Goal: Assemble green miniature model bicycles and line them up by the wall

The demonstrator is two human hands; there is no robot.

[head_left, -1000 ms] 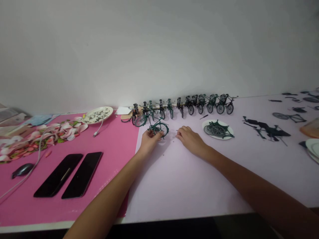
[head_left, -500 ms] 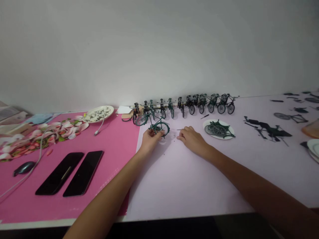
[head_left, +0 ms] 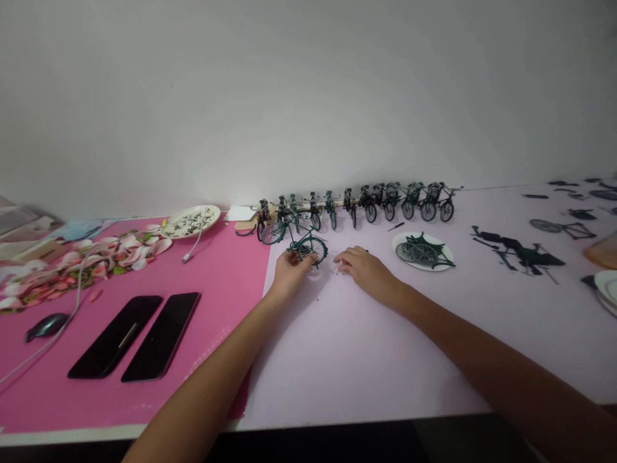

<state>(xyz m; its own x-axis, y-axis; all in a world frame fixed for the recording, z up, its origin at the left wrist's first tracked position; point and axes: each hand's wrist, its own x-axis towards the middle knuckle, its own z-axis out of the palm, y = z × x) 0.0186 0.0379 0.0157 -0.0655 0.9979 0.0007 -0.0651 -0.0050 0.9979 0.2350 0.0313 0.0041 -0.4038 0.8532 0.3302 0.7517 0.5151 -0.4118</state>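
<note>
My left hand (head_left: 288, 273) is closed on a green miniature bicycle (head_left: 295, 236), with thumb and fingers pinching its near wheel. The bicycle stands tilted on the table, its other wheel toward the back left. To the right, my right hand (head_left: 361, 267) rests low over the table with fingers curled and tips close together. Whatever it may hold is too small or hidden to make out. A dark end of something shows just behind its knuckles. Tiny specks (head_left: 317, 299) lie on the table between and before the hands.
Behind my hands stands a row of miniature bicycles (head_left: 332, 209) along the wall. A plate (head_left: 448, 242) with green frames and wheels is at right, beside loose dark parts (head_left: 518, 249). Two phones (head_left: 161, 334), artificial petals (head_left: 120, 254) and a cable (head_left: 80, 283) lie left.
My right hand has shifted slightly left, closer to the bicycle. The thin rod seen by its fingertips is now out of sight there. My left hand and the bicycle have stayed in place.
</note>
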